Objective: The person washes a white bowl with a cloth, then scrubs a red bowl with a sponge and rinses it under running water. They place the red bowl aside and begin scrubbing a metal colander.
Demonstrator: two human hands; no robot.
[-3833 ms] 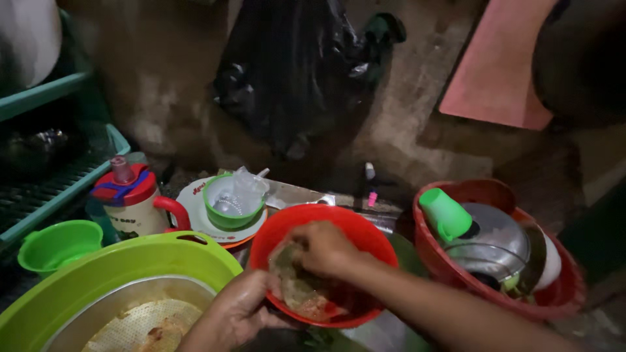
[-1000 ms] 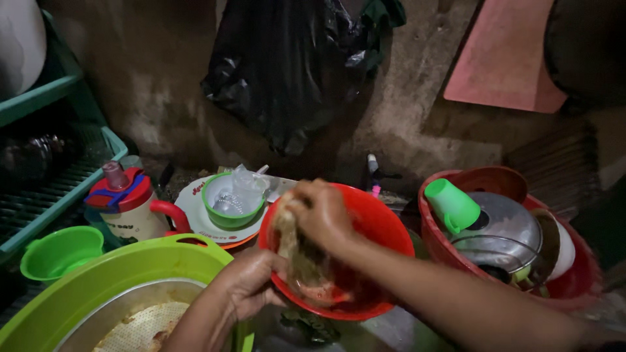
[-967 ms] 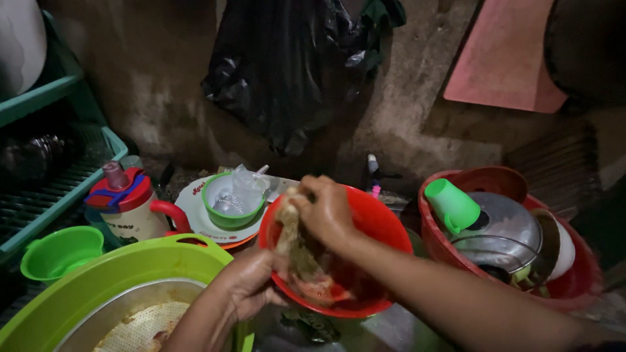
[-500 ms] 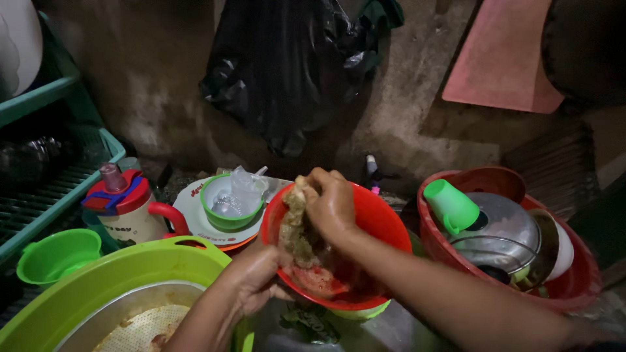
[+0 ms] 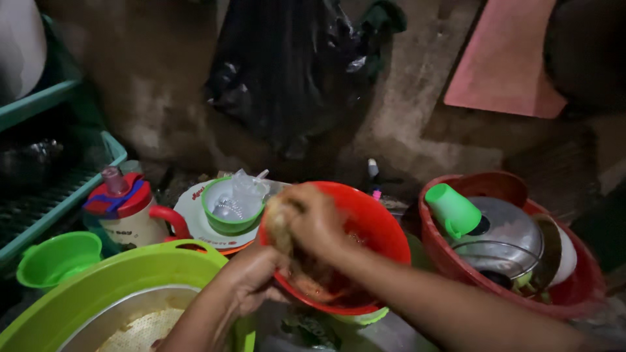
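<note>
A dim washing corner is showing against a rough, stained concrete wall [image 5: 163,78], where a black plastic bag [image 5: 287,72] is hanging and a pink board [image 5: 508,58] is leaning at the upper right. Crowding the wet floor are a large lime-green basin [image 5: 98,274] at the lower left, a small green bowl [image 5: 55,257] beside it, a lidded cup with a red handle [image 5: 127,208], a white plate [image 5: 195,225] carrying a green bowl [image 5: 228,208], and a red tub [image 5: 580,287] on the right holding a green cup [image 5: 453,208] and a metal lid [image 5: 508,231].

In the middle, a red bowl [image 5: 372,221] is tilting on edge, its open mouth facing the person and slightly left. The left hand [image 5: 251,277] is cupping the bowl's lower left rim from beneath, fingers curled against it. The right hand [image 5: 313,218] is reaching over the rim, fingers closed tightly around a brownish scrubbing pad [image 5: 279,225] pressed against the bowl's inside.
</note>
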